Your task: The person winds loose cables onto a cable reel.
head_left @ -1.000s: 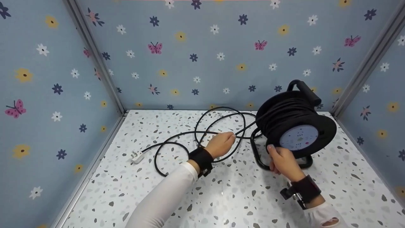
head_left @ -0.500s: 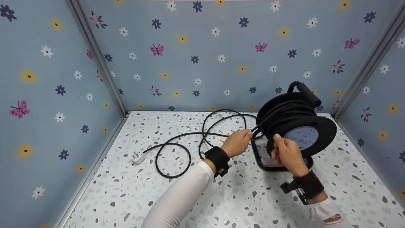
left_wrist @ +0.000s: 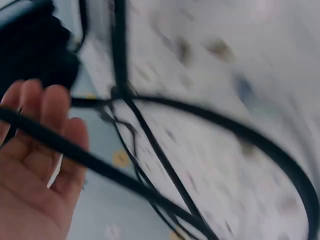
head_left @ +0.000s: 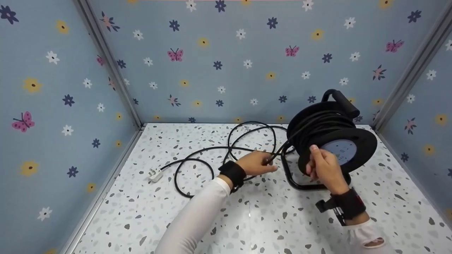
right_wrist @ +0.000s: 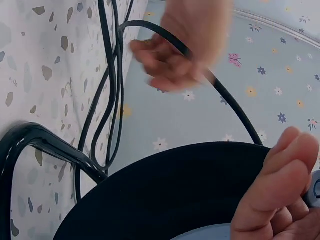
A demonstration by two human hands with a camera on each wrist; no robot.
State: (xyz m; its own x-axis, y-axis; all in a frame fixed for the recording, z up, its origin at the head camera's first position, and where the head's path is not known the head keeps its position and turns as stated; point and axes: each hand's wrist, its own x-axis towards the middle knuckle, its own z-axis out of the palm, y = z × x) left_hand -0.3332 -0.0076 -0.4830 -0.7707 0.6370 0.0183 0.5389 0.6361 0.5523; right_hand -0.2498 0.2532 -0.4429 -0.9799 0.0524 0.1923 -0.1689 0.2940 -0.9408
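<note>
A black cable reel (head_left: 363,148) with a pale socket disc (head_left: 340,150) stands at the right in the head view. The left hand (head_left: 255,164) is left of the reel, its fingers loosely spread. In the left wrist view the black cable (left_wrist: 100,167) runs across this hand's palm, and the fingers are not closed around it. The right hand (head_left: 325,169) is at the reel's front flange with curled fingers. In the right wrist view its thumb and fingers hold a small grey knob (right_wrist: 315,190), partly cut off by the frame edge.
Loose cable loops (head_left: 208,148) lie across the speckled table (head_left: 268,218), ending in a white plug (head_left: 155,175) at the left. The reel's tubular black stand (head_left: 293,183) rests on the tabletop. Flowered panels (head_left: 226,88) enclose the back and sides.
The left hand moved right along the cable toward the reel, then back slightly left, and its fingers loosened. The right hand rose a little at the flange as the socket disc turned.
</note>
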